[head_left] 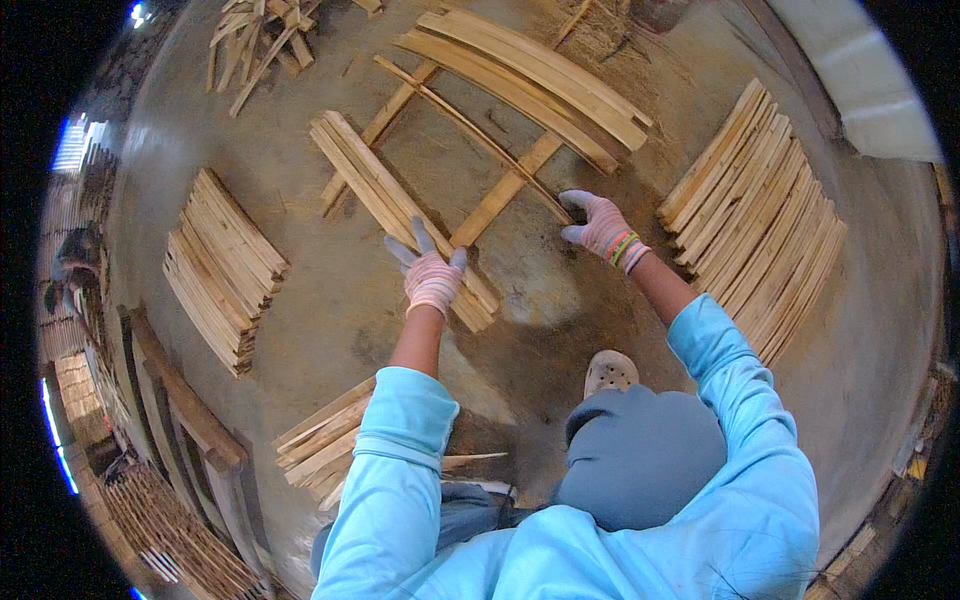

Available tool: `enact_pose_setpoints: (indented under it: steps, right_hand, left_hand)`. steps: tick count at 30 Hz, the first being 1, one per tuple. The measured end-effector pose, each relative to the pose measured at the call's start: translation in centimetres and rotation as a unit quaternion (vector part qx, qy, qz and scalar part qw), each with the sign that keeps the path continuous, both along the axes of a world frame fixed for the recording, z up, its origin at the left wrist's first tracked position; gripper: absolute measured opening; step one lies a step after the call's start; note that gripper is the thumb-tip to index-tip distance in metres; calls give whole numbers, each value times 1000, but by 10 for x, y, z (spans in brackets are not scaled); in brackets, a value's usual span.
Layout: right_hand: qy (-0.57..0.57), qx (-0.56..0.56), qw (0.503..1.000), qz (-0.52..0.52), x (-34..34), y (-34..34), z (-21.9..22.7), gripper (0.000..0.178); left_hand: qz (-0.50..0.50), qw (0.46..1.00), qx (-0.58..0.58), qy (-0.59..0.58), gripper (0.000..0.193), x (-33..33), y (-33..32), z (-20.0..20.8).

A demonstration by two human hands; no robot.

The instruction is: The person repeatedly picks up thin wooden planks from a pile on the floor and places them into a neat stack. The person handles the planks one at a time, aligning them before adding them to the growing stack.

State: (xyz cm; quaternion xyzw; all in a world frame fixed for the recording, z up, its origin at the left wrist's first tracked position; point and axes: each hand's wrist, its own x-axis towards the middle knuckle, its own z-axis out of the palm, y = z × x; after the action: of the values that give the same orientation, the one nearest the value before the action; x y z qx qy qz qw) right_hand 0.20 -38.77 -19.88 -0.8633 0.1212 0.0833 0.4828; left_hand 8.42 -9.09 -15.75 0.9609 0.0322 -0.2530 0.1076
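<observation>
My left hand [432, 275], in a pale striped glove with grey fingertips, has its fingers spread over a narrow row of wooden slats [385, 195]. Its fingers rest at or just above the slats; contact is hard to judge. My right hand [608, 230], gloved alike with coloured bands at the wrist, holds thumb and fingers apart around the near end of a thin wooden strip [470, 128]. That strip lies across two crosswise battens, one of them the nearer batten [508, 190]. Beyond it, more long slats [530, 70] lie over the same battens.
Stacked slats stand at the left [225, 270], a wider slat stack [765, 220] at the right, and a slat pile [325, 440] beside my left forearm. Loose wood scraps [265, 40] lie at the far left. A heavy timber beam [185, 395] stands lower left; my shoe [610, 372] is on the concrete floor.
</observation>
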Motion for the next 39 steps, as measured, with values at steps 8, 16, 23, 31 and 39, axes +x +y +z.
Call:
enact_pose_setpoints:
  steps: [8, 16, 23, 31, 39]
  right_hand:
    - [66, 215, 974, -42, 1, 10, 5, 62]
    - [87, 319, 944, 7, -20, 39, 44, 57]
    - [106, 306, 910, 259, -20, 93, 100, 58]
    - [-37, -516, 851, 87, 84, -21, 37, 60]
    - [65, -511, 849, 118, 110, -2, 33, 71]
  left_hand:
    - [-2, 999, -7, 31, 110, 1, 3, 3]
    - [-178, 975, 24, -130, 107, 0, 16, 62]
    - [-509, 856, 50, -73, 64, -7, 102, 108]
    - [-234, 952, 142, 136, 61, -103, 354, 80]
    - [-129, 947, 139, 261, 93, -134, 381, 60]
